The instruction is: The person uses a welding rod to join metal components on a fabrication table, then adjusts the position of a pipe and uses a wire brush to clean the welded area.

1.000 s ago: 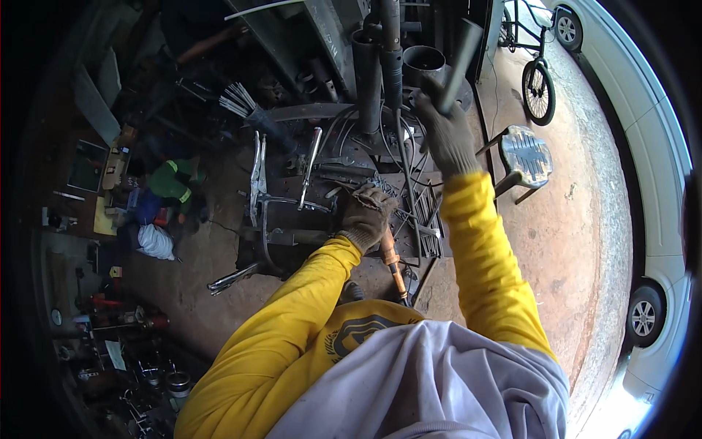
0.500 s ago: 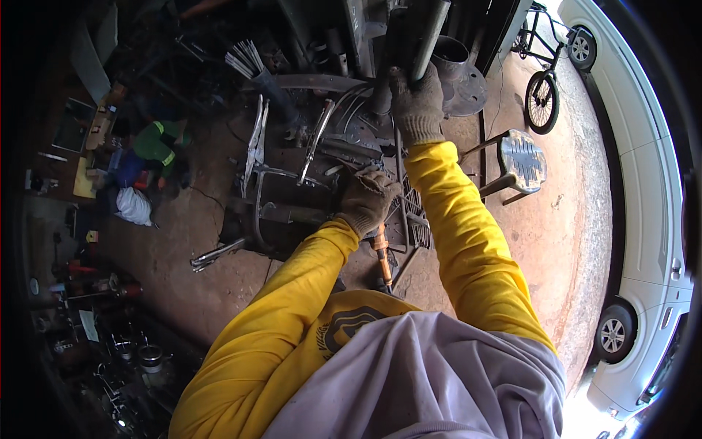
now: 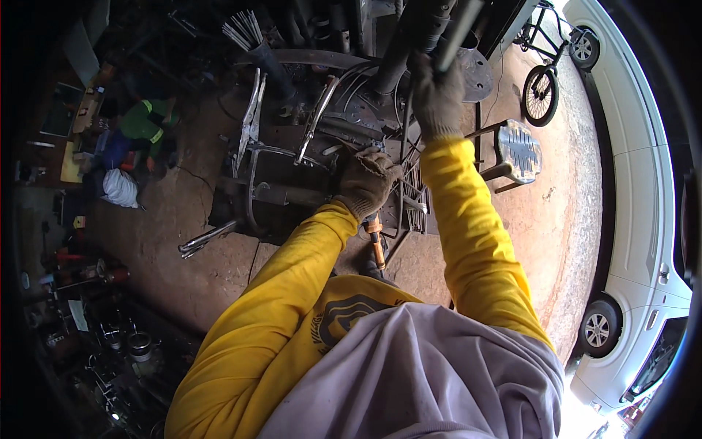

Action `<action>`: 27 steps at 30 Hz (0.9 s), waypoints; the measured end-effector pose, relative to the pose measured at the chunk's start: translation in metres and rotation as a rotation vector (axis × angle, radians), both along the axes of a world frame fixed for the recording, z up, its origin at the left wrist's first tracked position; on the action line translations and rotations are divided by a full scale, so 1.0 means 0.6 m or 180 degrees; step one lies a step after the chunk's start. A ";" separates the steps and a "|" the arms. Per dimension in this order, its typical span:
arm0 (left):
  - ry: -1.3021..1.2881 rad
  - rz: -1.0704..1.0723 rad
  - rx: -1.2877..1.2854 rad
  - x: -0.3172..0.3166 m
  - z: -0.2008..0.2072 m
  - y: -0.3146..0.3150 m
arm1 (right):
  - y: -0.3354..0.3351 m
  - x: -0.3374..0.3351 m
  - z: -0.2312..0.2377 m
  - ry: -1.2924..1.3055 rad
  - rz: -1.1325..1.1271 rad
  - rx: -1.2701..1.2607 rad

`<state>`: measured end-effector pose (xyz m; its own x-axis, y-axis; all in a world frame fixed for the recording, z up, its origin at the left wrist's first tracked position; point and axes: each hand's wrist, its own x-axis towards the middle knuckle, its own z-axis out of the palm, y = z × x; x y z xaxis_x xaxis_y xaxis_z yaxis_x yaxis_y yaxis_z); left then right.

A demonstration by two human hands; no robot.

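Note:
My right hand, in a brown knitted work glove, is closed around a grey metal pipe that points up and away, blurred by motion. A darker pipe stands just left of that hand. My left hand, gloved alike, is closed low over the metal-strewn work table; what its fingers grip is hidden. Beneath that wrist is an orange-bodied tool. Locking C-clamps, one upright and another beside it, lie left of my left hand.
A bundle of thin rods stands in a tube at the back. To the right are a worn stool, a bicycle and a white van. A person in green bends down at the far left, near a white sack.
My right hand and its pipe have shifted to the right and slightly up. My left hand stays nearly in place. The view has tilted a little.

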<state>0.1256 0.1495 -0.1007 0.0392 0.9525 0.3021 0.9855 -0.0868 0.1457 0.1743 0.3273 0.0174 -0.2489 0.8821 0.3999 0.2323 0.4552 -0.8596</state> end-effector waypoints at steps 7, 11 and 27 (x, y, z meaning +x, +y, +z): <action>0.0042 0.0221 -0.0492 0.009 -0.020 0.000 | -0.139 0.227 -0.093 -0.0496 0.0589 -0.0888; -0.0005 0.0264 -0.0792 0.004 -0.002 -0.003 | -0.207 0.283 -0.164 -0.1582 0.0550 -0.0668; -0.0352 0.0502 -0.0077 0.008 0.012 0.013 | -0.177 0.225 -0.203 -0.1832 0.0330 -0.0251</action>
